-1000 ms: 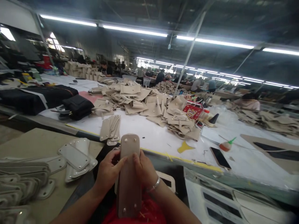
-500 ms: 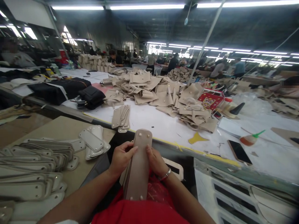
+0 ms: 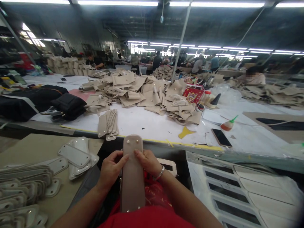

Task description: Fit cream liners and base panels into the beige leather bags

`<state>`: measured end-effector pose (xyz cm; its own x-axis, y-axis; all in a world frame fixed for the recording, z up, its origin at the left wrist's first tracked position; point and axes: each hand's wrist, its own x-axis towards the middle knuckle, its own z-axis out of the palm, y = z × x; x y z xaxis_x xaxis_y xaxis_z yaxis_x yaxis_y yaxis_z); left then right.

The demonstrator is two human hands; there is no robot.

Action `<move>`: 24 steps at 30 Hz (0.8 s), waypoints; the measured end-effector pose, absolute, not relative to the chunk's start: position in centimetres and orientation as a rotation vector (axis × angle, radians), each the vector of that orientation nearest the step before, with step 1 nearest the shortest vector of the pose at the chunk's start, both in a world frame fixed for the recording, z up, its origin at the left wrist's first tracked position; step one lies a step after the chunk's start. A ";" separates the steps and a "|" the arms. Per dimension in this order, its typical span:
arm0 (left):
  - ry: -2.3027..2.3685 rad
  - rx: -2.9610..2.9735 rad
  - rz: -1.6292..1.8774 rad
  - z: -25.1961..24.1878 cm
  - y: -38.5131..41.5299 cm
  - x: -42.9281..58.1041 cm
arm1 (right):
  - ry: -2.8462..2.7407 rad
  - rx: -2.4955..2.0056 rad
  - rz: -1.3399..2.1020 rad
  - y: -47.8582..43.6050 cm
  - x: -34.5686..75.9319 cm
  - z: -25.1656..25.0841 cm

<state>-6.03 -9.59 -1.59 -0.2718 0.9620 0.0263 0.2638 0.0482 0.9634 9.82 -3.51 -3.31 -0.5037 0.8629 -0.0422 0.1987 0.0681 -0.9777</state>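
Observation:
A long beige leather strip with rounded ends stands nearly upright in front of my body, one white and one brass-coloured stud near its top. My left hand grips its left edge, thumb on the front face. On the opposite edge my right hand holds it too, with the thumb pressed to the front. The fingers behind the strip are hidden. Just beyond, a small fanned stack of similar beige strips lies on the white table.
Pale strips with holes lie on a board at left. Beyond are a black bag and a heap of beige leather pieces. A phone, a glue bottle and a yellow scrap lie right. Several people work behind.
The view has turned to the right, so the table and its contents appear shifted left. Both hands keep hold of the leather strip, in nearly the same grip.

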 end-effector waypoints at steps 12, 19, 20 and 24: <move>1.526 1.627 0.727 -0.9 -7.2 -9.2 | -1.573 -0.824 1.775 -4.1 9.2 -4.1; 1.426 1.514 0.808 -1.9 -7.1 -8.6 | -1.662 -0.802 1.779 -4.3 10.2 -4.6; 1.425 1.510 0.820 -2.1 -7.1 -8.5 | -1.683 -0.802 1.769 -4.4 10.4 -4.6; 1.409 1.455 0.852 -2.8 -7.0 -8.4 | -1.731 -0.770 1.799 -4.7 11.1 -4.6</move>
<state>-8.44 -7.01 -2.81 0.1093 0.9877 -0.1119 0.3592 0.0657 0.9309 11.09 -4.69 -4.63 -0.7012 0.7116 -0.0437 0.0161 -0.0455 -0.9988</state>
